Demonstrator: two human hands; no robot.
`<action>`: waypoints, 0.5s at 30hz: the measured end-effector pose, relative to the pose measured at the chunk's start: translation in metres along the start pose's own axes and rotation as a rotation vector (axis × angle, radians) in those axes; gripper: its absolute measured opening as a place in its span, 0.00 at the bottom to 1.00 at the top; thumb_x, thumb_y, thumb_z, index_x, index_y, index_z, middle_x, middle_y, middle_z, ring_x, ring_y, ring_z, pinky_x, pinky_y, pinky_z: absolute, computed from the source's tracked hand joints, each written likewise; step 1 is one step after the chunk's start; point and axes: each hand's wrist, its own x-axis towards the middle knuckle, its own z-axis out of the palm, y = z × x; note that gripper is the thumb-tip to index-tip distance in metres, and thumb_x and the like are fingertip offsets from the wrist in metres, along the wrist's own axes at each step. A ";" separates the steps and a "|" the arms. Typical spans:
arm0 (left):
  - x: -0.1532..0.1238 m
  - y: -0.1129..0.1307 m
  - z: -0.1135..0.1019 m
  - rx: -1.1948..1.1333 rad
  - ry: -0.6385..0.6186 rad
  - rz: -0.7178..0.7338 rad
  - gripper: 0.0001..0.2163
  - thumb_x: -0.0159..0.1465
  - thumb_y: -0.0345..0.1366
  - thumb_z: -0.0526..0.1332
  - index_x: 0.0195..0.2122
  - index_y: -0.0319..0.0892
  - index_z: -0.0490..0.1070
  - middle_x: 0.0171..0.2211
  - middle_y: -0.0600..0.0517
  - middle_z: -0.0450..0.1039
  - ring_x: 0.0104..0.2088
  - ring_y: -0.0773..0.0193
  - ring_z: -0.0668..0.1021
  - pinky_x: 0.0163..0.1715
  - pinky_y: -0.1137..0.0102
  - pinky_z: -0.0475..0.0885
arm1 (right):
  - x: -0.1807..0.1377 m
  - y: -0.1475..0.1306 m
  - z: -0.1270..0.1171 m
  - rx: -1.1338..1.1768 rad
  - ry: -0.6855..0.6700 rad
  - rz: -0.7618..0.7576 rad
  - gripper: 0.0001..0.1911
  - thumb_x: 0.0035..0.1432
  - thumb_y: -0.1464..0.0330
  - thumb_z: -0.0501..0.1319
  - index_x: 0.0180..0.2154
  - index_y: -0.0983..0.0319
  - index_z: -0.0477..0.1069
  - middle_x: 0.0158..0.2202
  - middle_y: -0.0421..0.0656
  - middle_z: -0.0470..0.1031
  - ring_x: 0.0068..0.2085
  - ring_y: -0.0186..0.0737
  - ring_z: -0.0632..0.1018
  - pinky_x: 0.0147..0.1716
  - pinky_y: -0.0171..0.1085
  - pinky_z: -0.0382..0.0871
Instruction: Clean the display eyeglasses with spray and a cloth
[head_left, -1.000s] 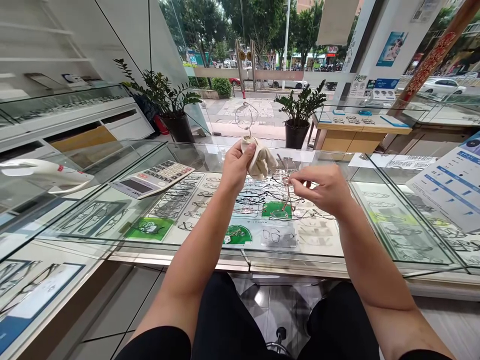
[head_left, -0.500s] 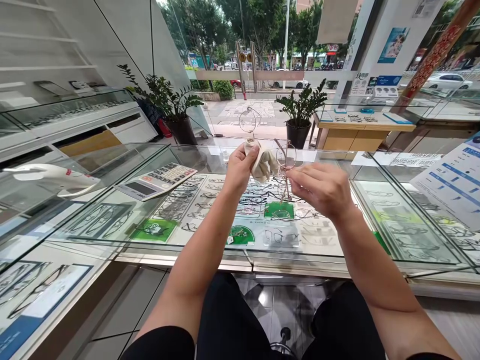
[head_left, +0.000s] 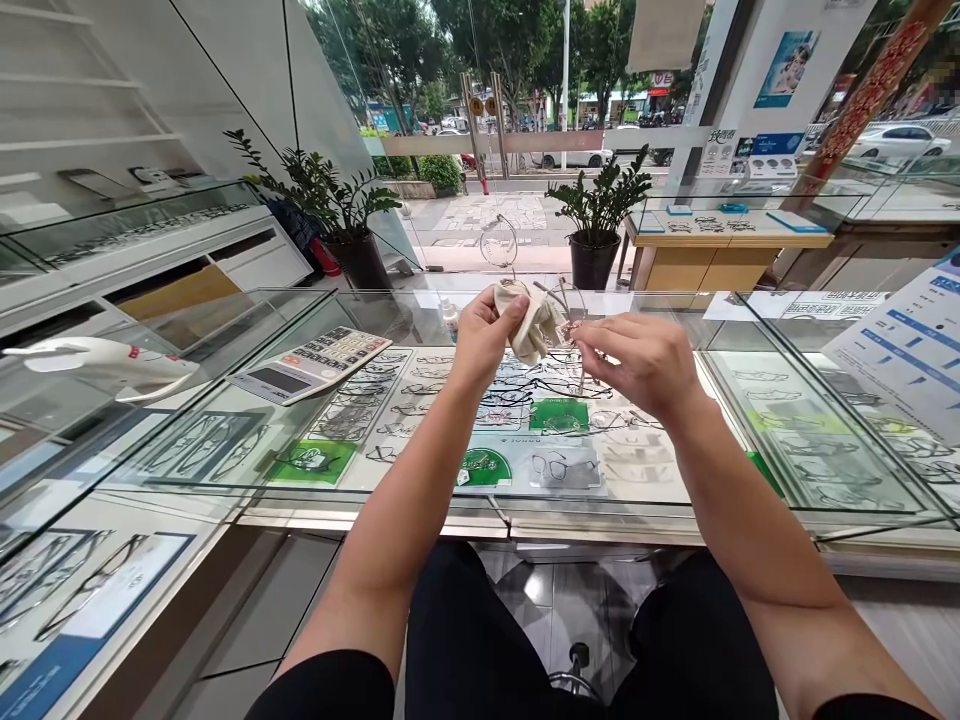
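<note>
My left hand [head_left: 487,330] is closed on a bunched cream cloth [head_left: 534,325], thumb on top, above the glass counter. A thin round rim [head_left: 499,241] sticks up just above the cloth; whether it belongs to the eyeglasses on the right I cannot tell. With fingertips pinched together, my right hand [head_left: 637,360] grips thin-framed eyeglasses [head_left: 571,318] beside the cloth. Their slender temples point up and down, and part of the frame is hidden by the fingers and cloth.
Under my hands, the glass display counter [head_left: 420,492] holds rows of eyeglasses and green cards. A calculator [head_left: 309,365] lies on its left part, near a white handheld device [head_left: 101,366]. A small bottle [head_left: 450,318] stands behind my left hand. A printed sheet [head_left: 900,335] is at right.
The cloth has moved slightly right, closer to the eyeglasses in my right hand. The eyeglasses have turned a little, and the small bottle now shows more. Both hands keep their hold.
</note>
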 end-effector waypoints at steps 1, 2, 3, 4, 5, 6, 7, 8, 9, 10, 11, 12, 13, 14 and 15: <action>-0.002 -0.003 0.004 0.016 0.051 0.036 0.24 0.55 0.55 0.83 0.38 0.43 0.80 0.34 0.49 0.83 0.32 0.64 0.83 0.33 0.70 0.79 | -0.001 0.002 0.003 0.001 -0.015 0.046 0.10 0.73 0.73 0.64 0.42 0.56 0.85 0.41 0.39 0.92 0.40 0.42 0.91 0.37 0.40 0.81; -0.005 -0.005 0.008 0.028 0.117 0.083 0.23 0.56 0.54 0.83 0.38 0.43 0.79 0.35 0.50 0.83 0.33 0.65 0.82 0.33 0.71 0.78 | -0.003 0.005 0.005 0.001 -0.024 0.090 0.10 0.73 0.72 0.64 0.42 0.56 0.85 0.42 0.39 0.92 0.40 0.42 0.91 0.37 0.40 0.81; -0.009 -0.009 0.012 0.035 0.186 0.132 0.22 0.58 0.54 0.83 0.38 0.43 0.79 0.35 0.50 0.82 0.33 0.65 0.82 0.34 0.71 0.77 | -0.004 0.006 0.008 0.001 -0.026 0.126 0.10 0.73 0.71 0.64 0.43 0.55 0.85 0.43 0.39 0.92 0.40 0.43 0.91 0.37 0.41 0.80; -0.013 -0.012 0.017 0.038 0.252 0.176 0.22 0.59 0.53 0.82 0.38 0.43 0.78 0.35 0.51 0.81 0.34 0.66 0.81 0.35 0.72 0.76 | -0.006 0.008 0.011 0.001 -0.023 0.151 0.10 0.73 0.71 0.64 0.44 0.55 0.85 0.43 0.39 0.92 0.41 0.44 0.91 0.38 0.41 0.80; -0.017 -0.016 0.021 0.040 0.303 0.206 0.21 0.61 0.54 0.81 0.38 0.43 0.78 0.35 0.51 0.80 0.34 0.66 0.80 0.35 0.72 0.76 | -0.007 0.009 0.013 -0.001 -0.017 0.165 0.10 0.73 0.70 0.64 0.45 0.55 0.85 0.44 0.40 0.92 0.41 0.44 0.91 0.38 0.42 0.80; -0.021 -0.019 0.025 0.044 0.337 0.218 0.21 0.62 0.54 0.80 0.38 0.43 0.77 0.35 0.51 0.80 0.34 0.67 0.80 0.35 0.72 0.75 | -0.008 0.010 0.016 -0.003 -0.011 0.172 0.10 0.73 0.70 0.64 0.45 0.54 0.85 0.45 0.40 0.92 0.42 0.45 0.91 0.38 0.42 0.81; -0.025 -0.022 0.030 0.048 0.359 0.219 0.21 0.63 0.55 0.79 0.39 0.44 0.77 0.35 0.51 0.80 0.34 0.67 0.80 0.35 0.72 0.75 | -0.009 0.011 0.019 -0.005 -0.007 0.178 0.10 0.73 0.70 0.64 0.46 0.54 0.86 0.45 0.41 0.92 0.42 0.46 0.91 0.39 0.43 0.81; -0.029 -0.025 0.034 0.049 0.370 0.215 0.22 0.64 0.56 0.78 0.40 0.44 0.76 0.36 0.51 0.80 0.35 0.67 0.80 0.36 0.72 0.75 | -0.009 0.012 0.022 -0.007 -0.005 0.180 0.10 0.73 0.70 0.64 0.47 0.54 0.86 0.46 0.41 0.92 0.43 0.46 0.90 0.40 0.43 0.81; -0.032 -0.027 0.037 0.046 0.374 0.211 0.22 0.64 0.57 0.78 0.40 0.44 0.76 0.37 0.51 0.80 0.36 0.66 0.80 0.37 0.72 0.75 | -0.009 0.012 0.025 -0.009 -0.001 0.178 0.10 0.73 0.71 0.64 0.47 0.55 0.86 0.46 0.42 0.92 0.44 0.47 0.90 0.40 0.44 0.82; -0.035 -0.029 0.041 0.038 0.370 0.210 0.23 0.65 0.58 0.77 0.41 0.44 0.75 0.38 0.51 0.80 0.37 0.66 0.80 0.38 0.72 0.76 | -0.008 0.013 0.028 -0.011 0.009 0.169 0.10 0.73 0.71 0.64 0.47 0.55 0.86 0.46 0.43 0.92 0.44 0.48 0.90 0.41 0.44 0.82; -0.038 -0.031 0.044 0.029 0.358 0.208 0.23 0.65 0.58 0.76 0.42 0.45 0.75 0.39 0.51 0.81 0.38 0.66 0.80 0.40 0.71 0.76 | -0.007 0.013 0.030 -0.012 0.022 0.150 0.10 0.74 0.71 0.64 0.47 0.57 0.86 0.46 0.45 0.92 0.44 0.48 0.90 0.42 0.45 0.82; -0.040 -0.033 0.047 0.019 0.342 0.205 0.23 0.65 0.59 0.76 0.43 0.45 0.75 0.39 0.51 0.81 0.39 0.65 0.80 0.41 0.71 0.77 | -0.006 0.013 0.032 -0.012 0.034 0.126 0.10 0.74 0.70 0.64 0.47 0.58 0.86 0.46 0.46 0.92 0.45 0.48 0.90 0.43 0.45 0.83; -0.043 -0.034 0.050 0.010 0.324 0.200 0.23 0.66 0.59 0.76 0.43 0.45 0.75 0.40 0.51 0.81 0.40 0.65 0.80 0.42 0.71 0.77 | -0.004 0.013 0.034 -0.011 0.043 0.102 0.10 0.75 0.70 0.63 0.47 0.58 0.86 0.46 0.46 0.92 0.45 0.48 0.90 0.44 0.45 0.83; -0.045 -0.036 0.053 0.003 0.308 0.193 0.24 0.65 0.60 0.75 0.43 0.45 0.75 0.40 0.50 0.81 0.41 0.64 0.81 0.43 0.70 0.77 | -0.003 0.013 0.036 -0.008 0.045 0.082 0.10 0.75 0.70 0.63 0.47 0.59 0.85 0.46 0.47 0.92 0.46 0.47 0.90 0.46 0.45 0.83; -0.047 -0.038 0.055 -0.005 0.297 0.189 0.25 0.65 0.61 0.75 0.43 0.45 0.75 0.40 0.50 0.81 0.41 0.64 0.81 0.44 0.70 0.77 | -0.001 0.012 0.037 -0.003 0.042 0.068 0.10 0.76 0.69 0.63 0.47 0.58 0.85 0.47 0.47 0.92 0.47 0.47 0.90 0.47 0.45 0.83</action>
